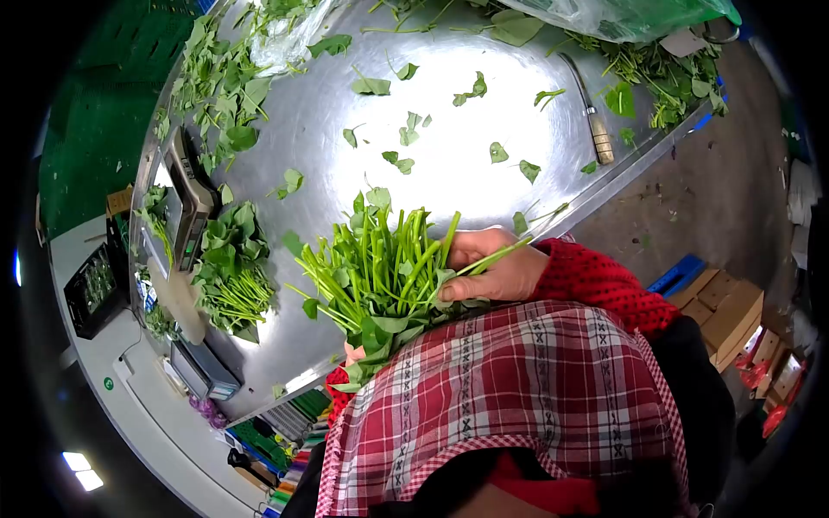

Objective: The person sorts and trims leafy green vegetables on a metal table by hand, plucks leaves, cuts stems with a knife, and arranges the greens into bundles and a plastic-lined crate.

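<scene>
A thick bunch of leafy greens (380, 268), cut stem ends up, is held against my checked apron at the table's near edge. My left hand (354, 352) is mostly hidden under the leaves; only a little skin and a red cuff show, beneath the bunch. On the bunch's right side, my right hand (494, 266) is closed, thumb forward, around a long green stem (509, 249) that sticks out to the upper right. Left of the held bunch, a second bunch of greens (233, 272) lies on the metal table (302, 173).
A sickle (600, 138) with a wooden handle lies near the table's right edge. Scales (194, 198) stand at the left. Loose greens (216, 95) pile up at the back left, with a plastic bag (622, 17) at the back right. Cardboard boxes (721, 306) sit beyond my right arm.
</scene>
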The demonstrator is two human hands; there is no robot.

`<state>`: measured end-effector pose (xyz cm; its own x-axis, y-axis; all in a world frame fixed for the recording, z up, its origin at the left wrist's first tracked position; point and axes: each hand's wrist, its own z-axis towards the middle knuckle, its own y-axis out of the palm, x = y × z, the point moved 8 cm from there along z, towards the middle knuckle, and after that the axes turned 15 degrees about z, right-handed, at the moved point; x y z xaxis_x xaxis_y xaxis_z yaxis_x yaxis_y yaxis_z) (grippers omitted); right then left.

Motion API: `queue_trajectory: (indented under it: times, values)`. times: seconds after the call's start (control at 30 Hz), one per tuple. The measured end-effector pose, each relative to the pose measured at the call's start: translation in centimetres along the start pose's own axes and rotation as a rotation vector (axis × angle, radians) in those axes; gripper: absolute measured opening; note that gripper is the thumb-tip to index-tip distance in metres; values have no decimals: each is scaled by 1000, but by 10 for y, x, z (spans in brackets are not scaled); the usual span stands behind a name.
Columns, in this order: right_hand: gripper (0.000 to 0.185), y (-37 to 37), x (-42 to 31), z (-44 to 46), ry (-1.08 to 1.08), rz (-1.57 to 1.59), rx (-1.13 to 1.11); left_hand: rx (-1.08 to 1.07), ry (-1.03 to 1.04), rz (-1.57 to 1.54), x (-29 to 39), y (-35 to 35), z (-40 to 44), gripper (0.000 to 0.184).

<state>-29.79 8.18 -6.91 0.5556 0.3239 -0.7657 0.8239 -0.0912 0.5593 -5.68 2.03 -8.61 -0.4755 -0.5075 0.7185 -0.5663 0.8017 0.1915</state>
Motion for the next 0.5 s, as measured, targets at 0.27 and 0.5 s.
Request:
queue_trajectory:
  times: [0.27,0.5]
  values:
    - [29,-126,-82,-40,-348,458,516,3,15,-17,1,2,4,74]
    - [63,-27,-48,-6,-94,-339,78,12,21,-26,3,4,3,75]
